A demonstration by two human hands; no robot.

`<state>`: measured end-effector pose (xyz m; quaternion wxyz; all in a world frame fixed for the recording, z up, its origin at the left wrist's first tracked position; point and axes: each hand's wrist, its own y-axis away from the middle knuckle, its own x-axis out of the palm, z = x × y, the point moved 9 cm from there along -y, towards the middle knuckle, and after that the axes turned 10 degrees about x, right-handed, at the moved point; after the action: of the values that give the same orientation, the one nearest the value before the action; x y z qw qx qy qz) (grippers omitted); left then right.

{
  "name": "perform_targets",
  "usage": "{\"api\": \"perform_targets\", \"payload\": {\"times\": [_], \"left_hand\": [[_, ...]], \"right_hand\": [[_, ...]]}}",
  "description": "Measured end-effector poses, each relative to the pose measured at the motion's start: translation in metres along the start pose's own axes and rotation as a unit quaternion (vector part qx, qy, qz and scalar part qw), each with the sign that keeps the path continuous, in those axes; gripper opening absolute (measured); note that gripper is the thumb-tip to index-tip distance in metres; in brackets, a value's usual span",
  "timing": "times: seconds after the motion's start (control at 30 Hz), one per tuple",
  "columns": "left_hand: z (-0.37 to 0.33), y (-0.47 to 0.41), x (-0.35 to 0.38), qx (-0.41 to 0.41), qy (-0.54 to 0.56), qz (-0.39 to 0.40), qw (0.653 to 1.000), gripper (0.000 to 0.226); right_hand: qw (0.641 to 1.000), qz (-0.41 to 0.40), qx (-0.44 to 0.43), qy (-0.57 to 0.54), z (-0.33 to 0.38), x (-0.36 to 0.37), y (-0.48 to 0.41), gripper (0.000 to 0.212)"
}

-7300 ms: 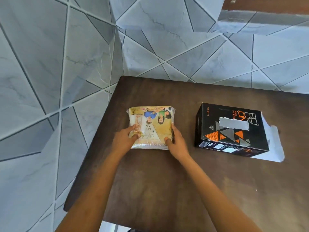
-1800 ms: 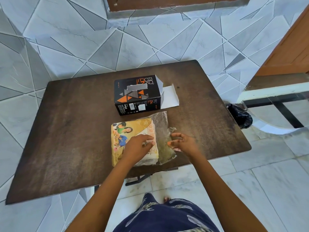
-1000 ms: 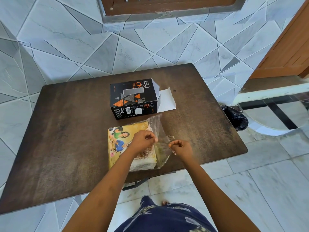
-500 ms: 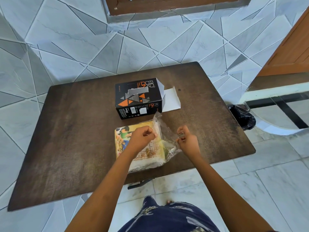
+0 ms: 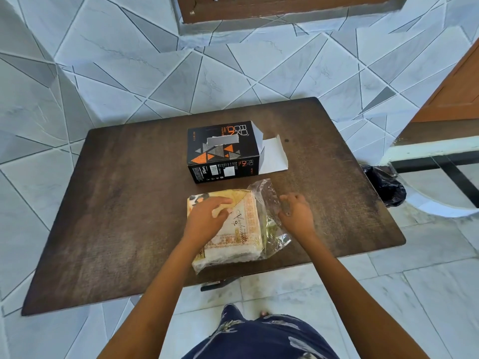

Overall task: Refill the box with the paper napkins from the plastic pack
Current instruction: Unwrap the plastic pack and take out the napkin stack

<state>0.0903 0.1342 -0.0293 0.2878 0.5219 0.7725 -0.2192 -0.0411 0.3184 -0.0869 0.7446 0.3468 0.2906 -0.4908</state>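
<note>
A black box [image 5: 223,151] with orange triangles lies on the dark wooden table [image 5: 124,208], its white end flap [image 5: 272,156] folded open to the right. Just in front of it lies the plastic pack [image 5: 241,229] of patterned paper napkins, with its loose clear end [image 5: 267,195] crumpled to the right. My left hand [image 5: 207,220] rests flat on top of the pack, fingers spread. My right hand [image 5: 295,213] hovers at the clear end with loosely bent, parted fingers that touch the plastic.
A black plastic bag [image 5: 383,185] sits on the tiled floor past the table's right edge, under a glass-topped table [image 5: 440,151]. A wooden door [image 5: 458,86] stands at the right. The tiled wall rises right behind the table.
Both fists were pinching and pulling the clear end of the pack. Now both have let go: the left hand lies flat on the pack and the right hand has opened.
</note>
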Motion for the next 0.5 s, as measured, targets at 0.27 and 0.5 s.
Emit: {"api": "perform_targets", "payload": {"times": [0.27,0.5], "left_hand": [[0.072,0.028,-0.004,-0.175,-0.086,0.050,0.980,0.051],[0.078,0.035,-0.001,-0.169,-0.101,0.070,0.978,0.054]], "right_hand": [[0.937,0.226,0.095,-0.250,0.033,0.025,0.022,0.045],[0.966,0.066,0.095,-0.231,0.019,0.004,0.000,0.029]]}}
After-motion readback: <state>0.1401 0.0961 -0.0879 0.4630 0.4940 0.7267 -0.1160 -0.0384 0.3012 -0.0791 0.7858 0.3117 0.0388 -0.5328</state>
